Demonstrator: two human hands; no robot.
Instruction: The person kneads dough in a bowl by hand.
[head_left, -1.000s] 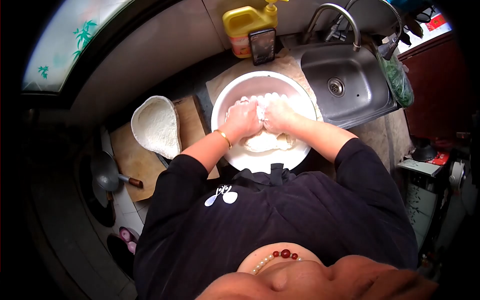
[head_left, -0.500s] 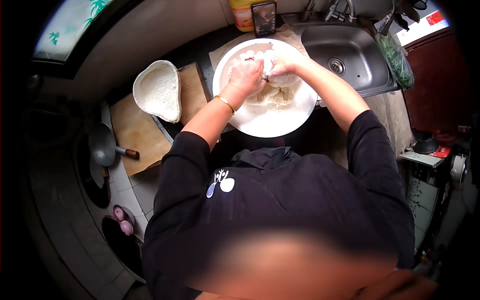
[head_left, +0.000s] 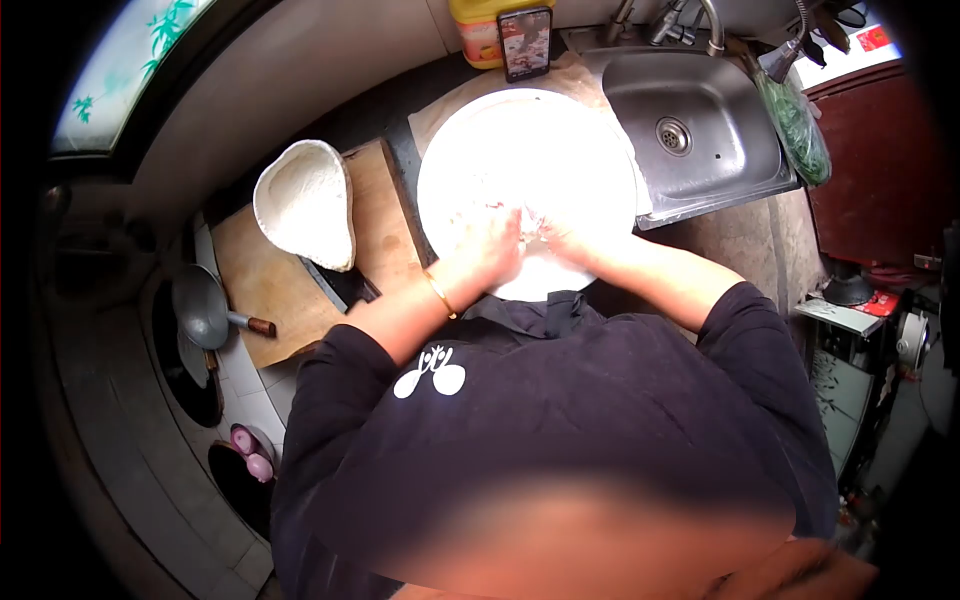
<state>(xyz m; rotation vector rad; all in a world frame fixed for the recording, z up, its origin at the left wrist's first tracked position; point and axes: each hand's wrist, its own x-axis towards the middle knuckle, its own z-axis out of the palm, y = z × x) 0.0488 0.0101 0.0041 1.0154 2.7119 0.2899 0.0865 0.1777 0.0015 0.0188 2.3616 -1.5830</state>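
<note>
A large white basin stands on the counter, its inside washed out by glare. At its near side my left hand, with a bangle on the wrist, is closed with its fingers curled. Beside it my right hand is also closed, the two nearly touching. Between them is pale, floury dough, pressed in both hands. Glare hides its outline, some fingertips and whatever else lies in the basin.
A flour-filled, pear-shaped bowl sits on a wooden board at left. Further left are a metal ladle and onions. Behind the basin a phone leans on a yellow jug; a steel sink is at right.
Both hands have moved from the basin's far side to its near side, toward my body. The basin now looks much brighter, and the dough seen lying in it is lost in glare.
</note>
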